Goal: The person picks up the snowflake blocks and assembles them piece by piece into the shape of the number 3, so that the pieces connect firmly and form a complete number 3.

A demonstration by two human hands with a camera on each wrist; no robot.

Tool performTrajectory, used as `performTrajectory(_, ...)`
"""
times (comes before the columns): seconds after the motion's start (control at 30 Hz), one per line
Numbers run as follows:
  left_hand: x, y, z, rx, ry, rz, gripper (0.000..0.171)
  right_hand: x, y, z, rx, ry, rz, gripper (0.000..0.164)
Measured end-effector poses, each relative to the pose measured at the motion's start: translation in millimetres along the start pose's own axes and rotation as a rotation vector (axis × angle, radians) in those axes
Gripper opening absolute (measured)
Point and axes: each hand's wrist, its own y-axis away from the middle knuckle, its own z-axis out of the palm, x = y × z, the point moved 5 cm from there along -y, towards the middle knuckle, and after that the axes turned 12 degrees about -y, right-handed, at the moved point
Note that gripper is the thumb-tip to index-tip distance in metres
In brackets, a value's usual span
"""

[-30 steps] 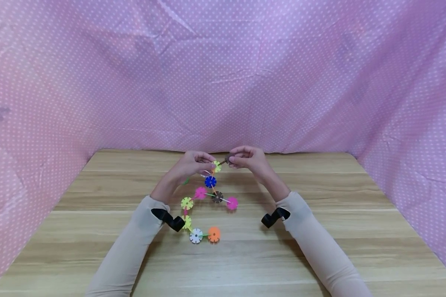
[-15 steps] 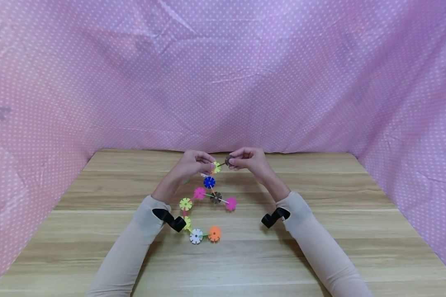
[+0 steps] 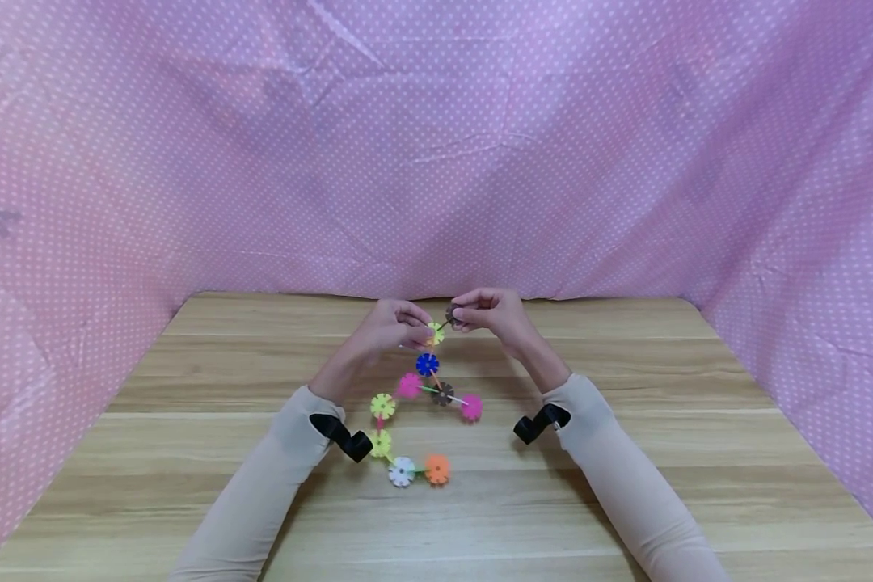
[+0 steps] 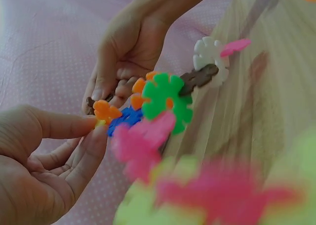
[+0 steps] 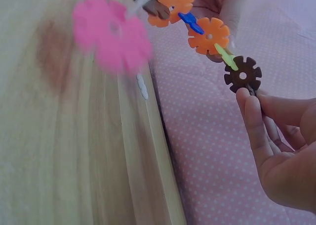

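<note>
A chain of notched plastic snowflake discs hangs between and below the hands. My left hand (image 3: 396, 327) pinches the yellow disc (image 3: 437, 333) near the chain's upper end. My right hand (image 3: 498, 314) pinches a brown disc (image 3: 452, 314) at that end. In the right wrist view, a second brown disc (image 5: 243, 67) stands face-on, fitted between the pinched piece and the yellow disc. Below the left hand follow a blue disc (image 3: 428, 364), a brown one (image 3: 443, 394) and a pink one (image 3: 410, 385). The left wrist view also shows a green disc (image 4: 160, 94).
The chain's lower part curves nearer the body, through yellow discs (image 3: 382, 406) and a white disc (image 3: 401, 472) to an orange disc (image 3: 437, 470). A pink disc (image 3: 472, 407) branches right. Beneath lies the wooden table (image 3: 589, 485); a pink dotted cloth (image 3: 436, 162) hangs behind it.
My left hand and the chain have shifted right and slightly nearer the body. The right hand has moved very little, and both hands keep their pinch.
</note>
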Motion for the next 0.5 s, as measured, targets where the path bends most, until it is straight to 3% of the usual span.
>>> performTrajectory(0.27,6.2,5.0,19.3,-0.108,0.044,-0.046,0.032,-6.8,3.0,-0.9,-0.047,0.122,0.023,0.027)
performTrajectory(0.5,6.2,8.3,6.4,-0.144,-0.013,-0.043,0.025,-9.7,5.2,2.9,-0.112,0.136,0.064,0.026)
